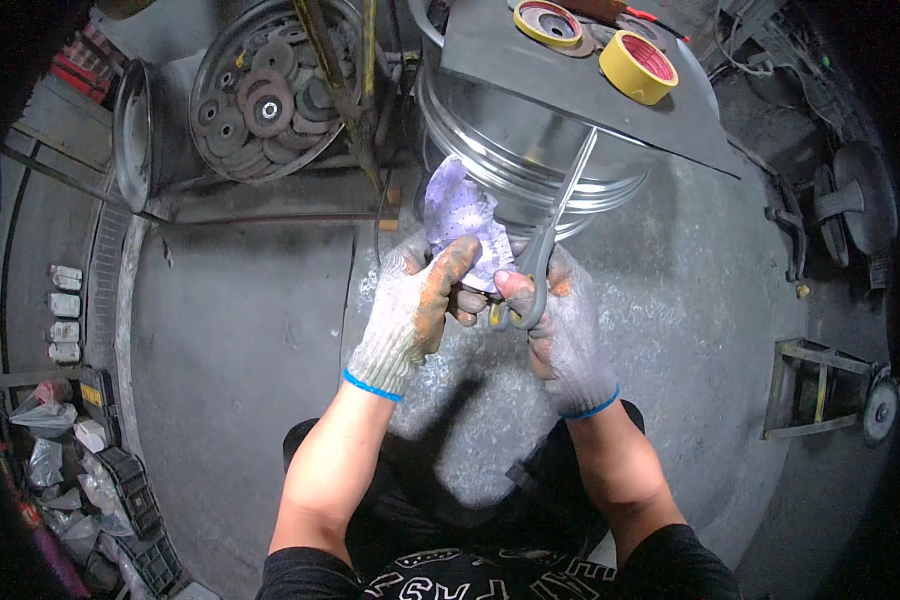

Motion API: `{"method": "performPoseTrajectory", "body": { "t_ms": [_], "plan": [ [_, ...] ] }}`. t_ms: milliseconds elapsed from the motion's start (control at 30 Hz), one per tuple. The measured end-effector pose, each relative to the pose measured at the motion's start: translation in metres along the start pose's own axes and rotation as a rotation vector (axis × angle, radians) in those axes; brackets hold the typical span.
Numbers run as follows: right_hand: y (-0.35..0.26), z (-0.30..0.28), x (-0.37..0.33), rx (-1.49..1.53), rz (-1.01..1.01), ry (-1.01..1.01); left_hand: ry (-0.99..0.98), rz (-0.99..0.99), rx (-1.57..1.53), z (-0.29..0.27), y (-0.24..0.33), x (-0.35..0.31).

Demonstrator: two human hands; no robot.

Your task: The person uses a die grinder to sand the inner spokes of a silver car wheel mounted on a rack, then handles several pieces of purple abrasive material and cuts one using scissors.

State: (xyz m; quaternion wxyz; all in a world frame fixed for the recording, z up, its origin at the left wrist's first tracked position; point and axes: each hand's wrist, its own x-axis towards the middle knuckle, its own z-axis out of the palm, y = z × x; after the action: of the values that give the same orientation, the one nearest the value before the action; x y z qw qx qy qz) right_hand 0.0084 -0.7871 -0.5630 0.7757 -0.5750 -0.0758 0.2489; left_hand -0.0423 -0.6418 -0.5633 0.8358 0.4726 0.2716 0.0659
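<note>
My left hand (410, 300), in a stained whitish glove with bare fingertips and a blue cuff, pinches a purple sanding disc (455, 205) dotted with small holes. The disc's lower edge looks ragged and bent. In my right hand (570, 335), gloved the same way, is a pair of scissors (567, 195) with grey handles. Their blades point up and away from me, beside the disc. My right thumb tip lies close to the disc's lower edge; whether it touches, I cannot tell. Part of the handle loops is hidden by my fingers.
Just ahead stand shiny metal wheel rims (530, 180) under a dark board (530, 70). On the board lie a yellow tape roll (638, 68) and another yellow ring (548, 25). Far left, a round metal rim (202, 75) holds worn grinding discs (268, 108). A small wheeled frame (820, 390) stands right.
</note>
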Motion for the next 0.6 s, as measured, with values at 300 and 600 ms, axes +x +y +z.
{"method": "performPoseTrajectory", "body": {
  "t_ms": [300, 600],
  "plan": [
    [-0.010, 0.001, -0.001, -0.135, -0.048, -0.068, -0.019, 0.092, 0.009, 0.001, 0.012, 0.001],
    [-0.005, 0.003, -0.005, -0.072, 0.003, -0.072, 0.044, 0.137, 0.079, -0.001, 0.019, -0.005]
  ]
}}
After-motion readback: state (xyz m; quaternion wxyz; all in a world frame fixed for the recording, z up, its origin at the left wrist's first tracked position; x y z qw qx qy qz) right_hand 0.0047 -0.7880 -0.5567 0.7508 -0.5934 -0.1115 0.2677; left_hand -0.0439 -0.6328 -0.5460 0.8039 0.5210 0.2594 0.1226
